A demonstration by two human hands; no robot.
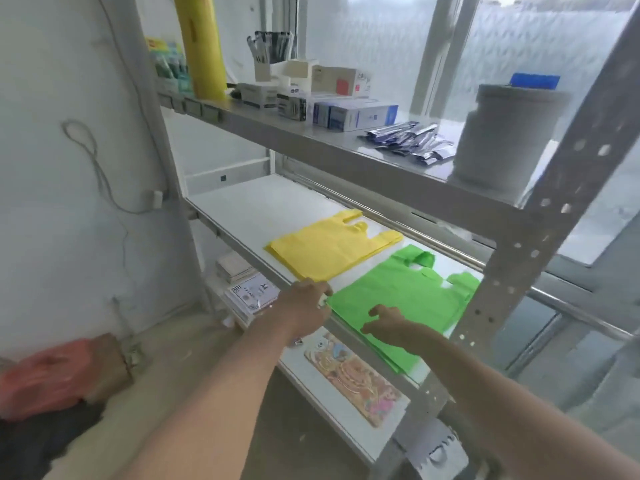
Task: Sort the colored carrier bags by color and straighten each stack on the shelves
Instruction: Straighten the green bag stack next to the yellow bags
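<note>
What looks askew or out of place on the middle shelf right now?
Colors are separated, but neither stack is squared. The green stack overhangs the shelf's front edge at its near corner, and its handles are rumpled and folded over. The yellow stack lies at an angle to the middle shelf, layers slightly fanned at its front edge.

Both bare forearms extended forward and up from lower frame edge. Left hand [306, 301] held back-up, knuckles raised, fingers curled downward at tips; grasp not made out. Right hand [388, 323] held lower and just right of left, wrist bent, fingers loosely curled, thumb spread toward left. Hands kept near each other, not touching.
</note>
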